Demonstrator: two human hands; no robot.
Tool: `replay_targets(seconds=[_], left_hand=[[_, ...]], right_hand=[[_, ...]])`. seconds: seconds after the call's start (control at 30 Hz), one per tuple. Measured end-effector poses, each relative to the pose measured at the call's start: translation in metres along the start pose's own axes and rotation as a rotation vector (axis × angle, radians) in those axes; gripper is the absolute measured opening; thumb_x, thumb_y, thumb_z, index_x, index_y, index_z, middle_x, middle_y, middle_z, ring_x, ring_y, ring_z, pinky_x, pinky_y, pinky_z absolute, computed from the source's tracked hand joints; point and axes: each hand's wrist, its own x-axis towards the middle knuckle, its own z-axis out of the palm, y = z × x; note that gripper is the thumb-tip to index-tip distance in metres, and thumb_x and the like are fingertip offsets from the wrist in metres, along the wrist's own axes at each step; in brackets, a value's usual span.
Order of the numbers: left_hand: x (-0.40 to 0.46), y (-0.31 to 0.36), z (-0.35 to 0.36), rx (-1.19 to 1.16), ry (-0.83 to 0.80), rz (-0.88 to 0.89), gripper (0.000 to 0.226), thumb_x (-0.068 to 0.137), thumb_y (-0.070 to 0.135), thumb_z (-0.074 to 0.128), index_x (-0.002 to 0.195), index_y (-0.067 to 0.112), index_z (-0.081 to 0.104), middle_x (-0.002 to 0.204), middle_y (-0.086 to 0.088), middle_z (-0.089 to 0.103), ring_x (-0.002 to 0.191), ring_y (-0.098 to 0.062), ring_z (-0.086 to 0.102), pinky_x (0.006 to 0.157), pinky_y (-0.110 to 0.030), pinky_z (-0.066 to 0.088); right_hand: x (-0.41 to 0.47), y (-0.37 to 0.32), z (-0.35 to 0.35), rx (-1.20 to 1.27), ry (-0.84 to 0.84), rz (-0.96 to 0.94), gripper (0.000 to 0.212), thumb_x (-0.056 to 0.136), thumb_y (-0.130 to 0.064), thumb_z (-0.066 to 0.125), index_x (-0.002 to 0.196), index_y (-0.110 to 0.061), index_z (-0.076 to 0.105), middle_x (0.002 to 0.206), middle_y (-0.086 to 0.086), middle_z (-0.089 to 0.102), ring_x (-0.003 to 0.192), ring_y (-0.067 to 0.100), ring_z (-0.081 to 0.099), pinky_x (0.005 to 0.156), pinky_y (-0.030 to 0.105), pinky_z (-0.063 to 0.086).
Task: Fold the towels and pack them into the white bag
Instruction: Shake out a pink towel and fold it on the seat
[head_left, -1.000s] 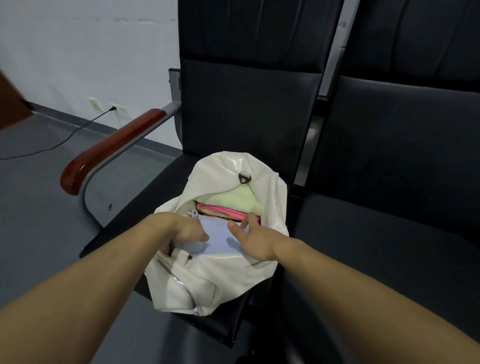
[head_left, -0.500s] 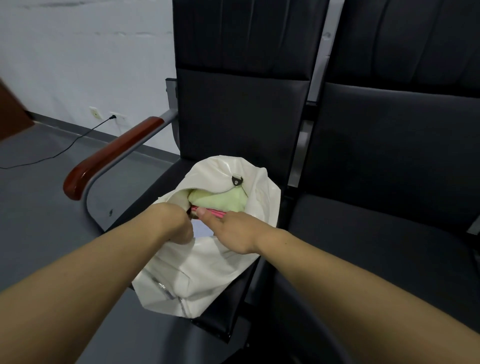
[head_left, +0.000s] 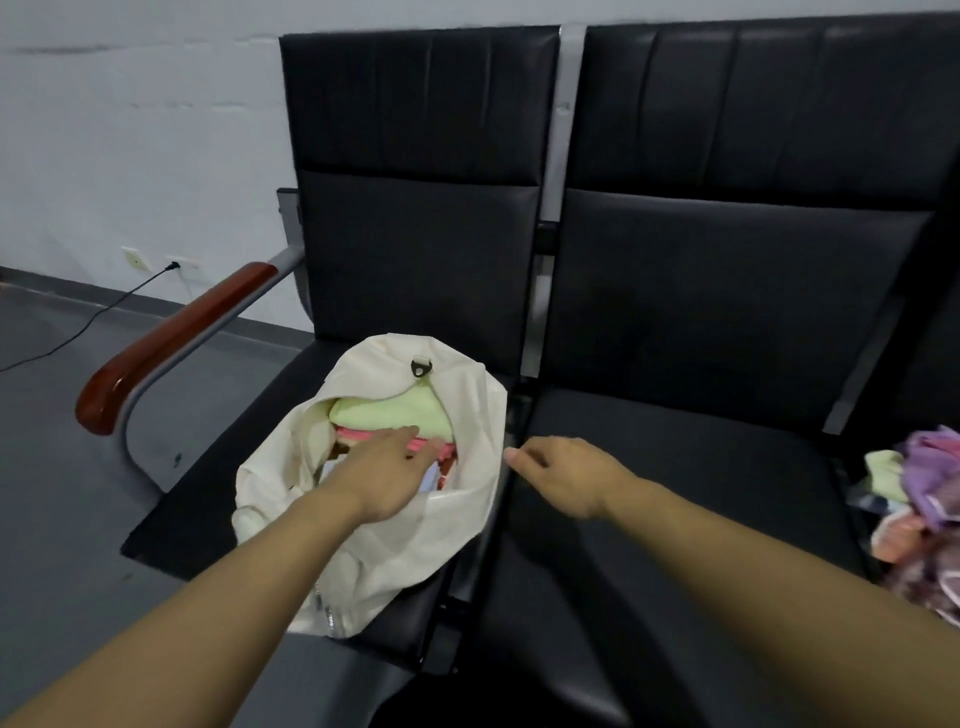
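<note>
Two bare forearms reach forward from the bottom of the view toward a row of black padded seats. The left hand (head_left: 387, 475) lies flat in the open mouth of the white bag (head_left: 363, 551), fingers straight and pressing down on the folded towels inside, its grip released. The right hand (head_left: 563, 475) hovers over the gap between the two seats, just right of the bag's edge, with fingers loosely curled and holding nothing.

The bag sits slumped on the left seat (head_left: 208, 499), its zip visible near the front. Inside it, under the left fingers, lie a pale blue towel (head_left: 430, 475), a pink towel (head_left: 434, 444) and, farthest back, a light green towel (head_left: 395, 413), stacked one behind the other. A dark metal ring (head_left: 420, 367) hangs on the bag's far flap.

At the far right edge, on the next seat (head_left: 701, 467), a heap of unfolded towels (head_left: 924, 499) shows purple, pale green and pink; it is blurred, so the count is unclear.

Farther left, a reddish wooden armrest (head_left: 171, 343) stands beside the bag. Beyond, a black cable (head_left: 93, 322) runs across the grey floor to a wall socket (head_left: 136, 258).
</note>
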Motion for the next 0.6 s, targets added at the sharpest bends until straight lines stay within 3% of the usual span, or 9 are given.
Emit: replay_targets(seconds=[0.1,0.2,0.33,0.37,0.47,0.6], left_hand=[[-0.013,0.053,0.03,0.019,-0.02,0.079,0.077,0.098,0.073,0.026,0.161,0.031,0.021,0.17,-0.006,0.015,0.157,-0.025,0.011,0.126,-0.047,0.013],[-0.022,0.115,0.066,0.094,-0.063,0.177,0.077,0.096,0.076,0.021,0.162,0.036,0.013,0.171,-0.004,0.005,0.157,-0.026,0.007,0.127,-0.045,0.01],[-0.032,0.201,0.117,0.134,-0.196,0.29,0.079,0.095,0.078,0.018,0.162,0.037,0.008,0.171,-0.001,-0.001,0.157,-0.025,0.003,0.126,-0.048,0.007],[-0.036,0.222,0.129,0.144,-0.232,0.315,0.079,0.095,0.078,0.017,0.162,0.037,0.006,0.171,-0.001,-0.002,0.157,-0.026,0.002,0.125,-0.048,0.007],[-0.048,0.28,0.164,0.153,-0.323,0.387,0.081,0.094,0.079,0.016,0.162,0.037,0.004,0.171,0.0,-0.004,0.157,-0.027,0.002,0.125,-0.049,0.008],[-0.052,0.345,0.209,0.177,-0.366,0.453,0.08,0.095,0.078,0.019,0.162,0.038,0.001,0.171,-0.001,-0.004,0.157,-0.029,0.004,0.125,-0.05,0.011]], right_hand=[[-0.039,0.054,-0.013,-0.011,0.005,0.097,0.055,0.102,-0.062,0.032,0.13,-0.023,0.058,0.129,0.001,0.063,0.117,0.021,0.059,0.1,0.038,0.046],[-0.085,0.115,-0.023,-0.039,0.046,0.219,0.066,0.1,-0.065,0.031,0.148,-0.021,0.044,0.145,0.006,0.052,0.13,0.025,0.052,0.109,0.038,0.041],[-0.151,0.197,-0.029,-0.039,0.117,0.395,0.121,0.065,-0.097,0.004,0.152,-0.02,0.038,0.153,0.009,0.043,0.139,0.029,0.044,0.116,0.041,0.034],[-0.167,0.217,-0.03,-0.029,0.142,0.438,0.115,0.071,-0.096,0.009,0.152,-0.019,0.038,0.155,0.01,0.041,0.14,0.029,0.043,0.117,0.041,0.033],[-0.211,0.268,-0.038,-0.021,0.221,0.519,0.069,0.099,-0.063,0.037,0.153,-0.019,0.037,0.16,0.01,0.033,0.142,0.03,0.041,0.117,0.04,0.032],[-0.257,0.329,-0.054,-0.025,0.309,0.615,0.061,0.101,-0.055,0.039,0.154,-0.024,0.033,0.164,0.008,0.021,0.146,0.032,0.033,0.116,0.043,0.032]])
